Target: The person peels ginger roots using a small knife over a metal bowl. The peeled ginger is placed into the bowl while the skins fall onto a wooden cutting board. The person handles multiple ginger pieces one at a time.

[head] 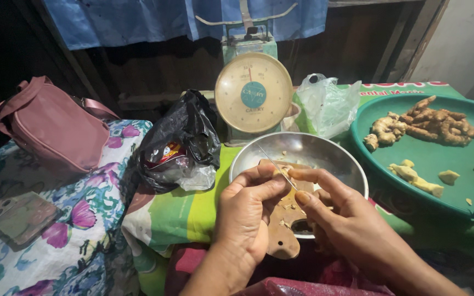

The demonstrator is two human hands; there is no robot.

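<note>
1. Your left hand (248,211) is curled, thumb and fingers pinched on a small pale piece of ginger (278,172), held above the near rim of the steel bowl (325,151).
2. Your right hand (336,216) is closed around a thin knife (278,167); the index finger lies stretched along it and the blade slants up and to the left, touching the piece.
3. A small wooden board (283,241) lies under both hands, one end over the bowl rim, with bits of peel on it.
4. The green round tray (412,164) is just right of the bowl. It holds a heap of unpeeled ginger roots (429,123) at the back and a few peeled yellowish pieces (415,175) nearer you.
5. A dial kitchen scale (253,93) stands behind the bowl.
6. A black plastic bag (185,131) sits left of the scale, a clear plastic bag (327,104) right of it.
7. A pink handbag (53,126) and a phone (20,216) rest on the floral cloth (83,246) at far left, well apart from your hands.
</note>
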